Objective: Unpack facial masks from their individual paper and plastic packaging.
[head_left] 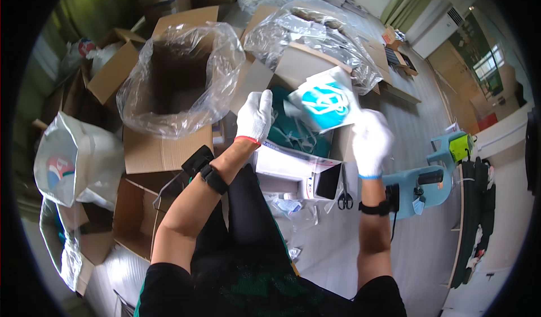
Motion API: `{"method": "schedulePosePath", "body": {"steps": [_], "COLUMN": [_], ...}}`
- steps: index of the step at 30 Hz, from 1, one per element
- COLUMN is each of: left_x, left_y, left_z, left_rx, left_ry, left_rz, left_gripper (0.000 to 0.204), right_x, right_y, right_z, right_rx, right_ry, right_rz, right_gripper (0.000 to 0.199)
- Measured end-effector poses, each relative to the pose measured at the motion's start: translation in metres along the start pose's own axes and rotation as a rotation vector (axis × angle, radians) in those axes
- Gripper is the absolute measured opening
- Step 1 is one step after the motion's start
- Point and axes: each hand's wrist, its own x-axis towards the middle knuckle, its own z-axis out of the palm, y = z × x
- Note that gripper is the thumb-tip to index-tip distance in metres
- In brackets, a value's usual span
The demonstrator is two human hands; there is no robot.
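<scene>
Both my hands wear white gloves. My left hand (255, 116) and my right hand (371, 140) together hold a flat white packet with a teal and white print (325, 102), one hand at each side of it, above a white box (290, 167). Dark green fabric (296, 134) lies in that box under the packet. Black bands sit on both wrists.
An open cardboard box lined with a clear plastic bag (174, 83) stands at the left. Another bag-lined carton (315, 35) is behind. Black scissors (344, 196) lie on the floor by the white box. A teal stool (420, 184) stands at the right. White sacks (76, 159) sit at far left.
</scene>
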Motion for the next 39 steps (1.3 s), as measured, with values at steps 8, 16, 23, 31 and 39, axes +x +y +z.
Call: {"method": "schedulePosePath", "body": {"steps": [8, 16, 23, 31, 39], "left_x": [-0.015, -0.013, -0.018, -0.022, -0.042], "left_y": [-0.017, -0.009, -0.001, -0.014, -0.005], "left_z": [-0.003, -0.001, -0.003, 0.018, 0.028], "left_rx": [0.194, 0.113, 0.21, 0.652, 1.184], "left_ry": [0.037, 0.01, -0.139, -0.578, -0.951], "left_rz": [0.274, 0.254, 0.26, 0.878, 0.485], "left_gripper": [0.032, 0.033, 0.049, 0.073, 0.042], "right_x": [0.028, 0.031, 0.033, 0.018, 0.063], "right_y": [-0.009, -0.001, 0.032, 0.045, 0.066], "right_z": [-0.017, -0.016, -0.048, -0.037, 0.032], "right_rx": [0.319, 0.279, 0.675, 0.755, 0.747], "right_ry": [0.082, 0.101, 0.318, 0.173, -0.119], "right_rz": [0.259, 0.331, 0.427, 0.829, 0.836], "right_gripper": [0.019, 0.016, 0.013, 0.014, 0.01]}}
